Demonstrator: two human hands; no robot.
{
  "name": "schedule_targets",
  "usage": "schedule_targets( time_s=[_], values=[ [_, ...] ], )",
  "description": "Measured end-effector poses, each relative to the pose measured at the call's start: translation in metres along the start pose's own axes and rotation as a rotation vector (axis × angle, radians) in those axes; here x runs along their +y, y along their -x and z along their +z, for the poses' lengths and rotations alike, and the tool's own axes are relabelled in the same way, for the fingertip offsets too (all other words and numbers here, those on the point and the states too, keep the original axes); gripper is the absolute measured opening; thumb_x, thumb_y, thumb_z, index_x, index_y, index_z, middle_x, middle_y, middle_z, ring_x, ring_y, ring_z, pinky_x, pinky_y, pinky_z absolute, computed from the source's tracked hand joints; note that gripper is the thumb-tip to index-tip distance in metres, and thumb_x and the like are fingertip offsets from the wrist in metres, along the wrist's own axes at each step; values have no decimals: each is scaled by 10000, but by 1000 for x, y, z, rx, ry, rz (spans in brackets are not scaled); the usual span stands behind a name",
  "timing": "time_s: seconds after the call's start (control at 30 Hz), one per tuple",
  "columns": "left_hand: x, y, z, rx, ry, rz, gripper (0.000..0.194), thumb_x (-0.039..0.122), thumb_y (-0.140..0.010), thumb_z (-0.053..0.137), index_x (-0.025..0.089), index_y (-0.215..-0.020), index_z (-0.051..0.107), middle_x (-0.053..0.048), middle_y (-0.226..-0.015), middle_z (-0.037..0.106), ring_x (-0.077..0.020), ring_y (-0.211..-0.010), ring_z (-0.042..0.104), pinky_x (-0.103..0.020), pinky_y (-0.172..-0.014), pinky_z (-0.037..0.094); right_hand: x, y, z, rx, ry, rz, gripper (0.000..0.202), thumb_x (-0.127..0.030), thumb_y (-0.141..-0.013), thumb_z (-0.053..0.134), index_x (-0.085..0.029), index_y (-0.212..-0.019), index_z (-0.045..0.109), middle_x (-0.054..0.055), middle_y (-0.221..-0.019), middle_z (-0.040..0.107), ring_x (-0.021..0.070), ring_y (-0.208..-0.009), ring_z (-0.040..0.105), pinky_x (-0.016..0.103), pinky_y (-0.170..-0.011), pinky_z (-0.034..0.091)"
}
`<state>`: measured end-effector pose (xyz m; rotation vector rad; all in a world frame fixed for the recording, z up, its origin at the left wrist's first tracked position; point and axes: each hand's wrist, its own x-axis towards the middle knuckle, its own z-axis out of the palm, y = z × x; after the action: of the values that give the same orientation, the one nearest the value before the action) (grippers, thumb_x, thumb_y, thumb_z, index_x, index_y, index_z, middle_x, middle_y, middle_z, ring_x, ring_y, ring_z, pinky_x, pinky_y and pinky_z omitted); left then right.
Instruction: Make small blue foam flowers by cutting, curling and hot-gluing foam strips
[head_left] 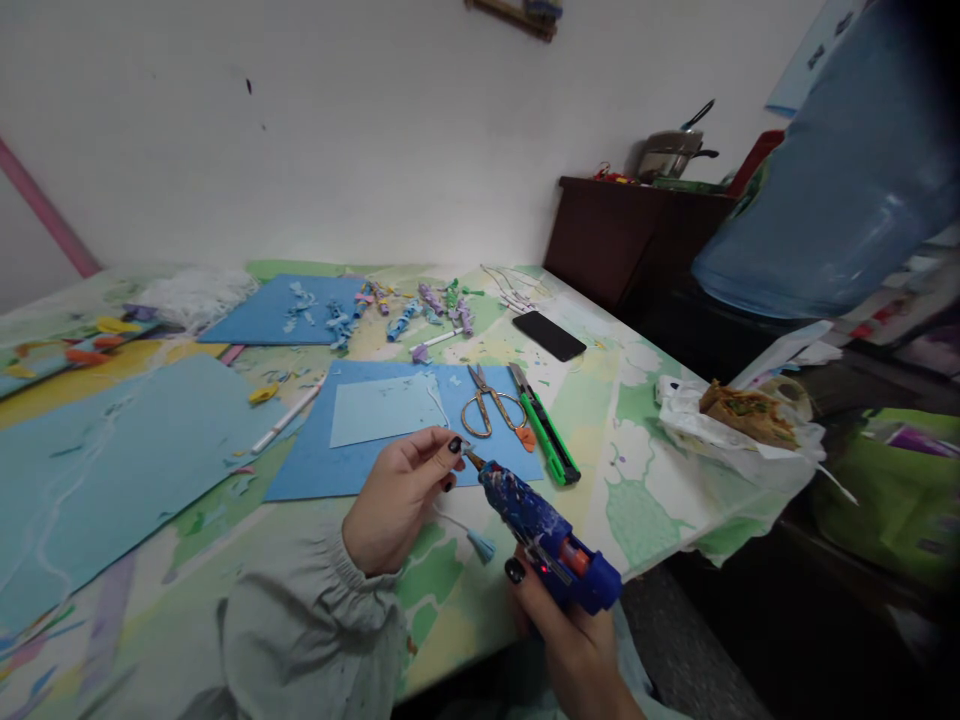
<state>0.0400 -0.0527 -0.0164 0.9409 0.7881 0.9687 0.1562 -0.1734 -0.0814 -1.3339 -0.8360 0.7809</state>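
Note:
My right hand [559, 620] is wrapped round a blue hot glue gun [529, 520], stained with dried glue, its nozzle pointing up and left. Thumb and finger of my left hand [405, 490] pinch a small pale-blue piece [466, 449] right at the nozzle tip; whether they touch, I cannot tell. Below my left fingers, a light-blue tassel [481, 545] lies on a thin white string, whose other end is hidden by that hand. Beyond both hands lie a blue foam sheet [315, 470], a pale-blue rectangle [375, 405], scissors [486, 402] and a green utility knife [546, 430].
A black phone [550, 335] lies farther back, near several paper-trimmed sticks [405, 320]. At left are a large light-blue sheet [150, 460] and a white string heap [196, 297]. Wrapped food [750, 415] sits at the table's right edge, below a large water bottle [832, 200].

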Motion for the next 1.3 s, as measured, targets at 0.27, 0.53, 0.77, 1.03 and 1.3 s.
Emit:
schedule_targets(
  time_s=[0.27,0.53,0.77,1.03,1.3],
  values=[
    [1,1,1,16,4,3,227,301,-629,719,129,-739,617,-12,-693,576,-110,-650,506,-226,-577,363,-1,-1,-2,-4,2,-3,277,-439,-692,655,-172,-746,610,-13,-484,475,139,-468,461,248,-412,379],
    [4,1,2,43,15,3,227,285,-609,726,127,-735,623,-18,-677,579,-117,-651,502,-233,-577,366,0,1,-1,35,-7,-15,279,-432,-671,671,-172,-752,609,-8,-482,489,131,-458,445,243,-393,380],
    [4,0,1,82,32,9,233,274,-568,747,125,-692,618,-2,-649,553,-105,-637,483,-218,-557,356,-18,-24,-26,182,102,-146,309,-427,-698,632,-160,-843,577,24,-636,563,119,-463,457,247,-413,362],
    [6,2,3,22,66,14,218,284,-599,733,141,-721,624,-6,-682,553,-109,-645,488,-223,-562,356,-43,-93,-101,255,1156,-177,363,-434,-734,523,-153,-964,518,82,-825,582,224,-693,547,311,-578,373],
    [-1,4,1,-173,109,-22,165,268,-620,737,157,-665,624,-1,-642,549,-99,-595,483,-225,-555,343,-45,-77,-75,216,1018,-471,270,-264,-760,519,-175,-1012,556,136,-1049,539,286,-1006,484,431,-839,371]
  ],
)
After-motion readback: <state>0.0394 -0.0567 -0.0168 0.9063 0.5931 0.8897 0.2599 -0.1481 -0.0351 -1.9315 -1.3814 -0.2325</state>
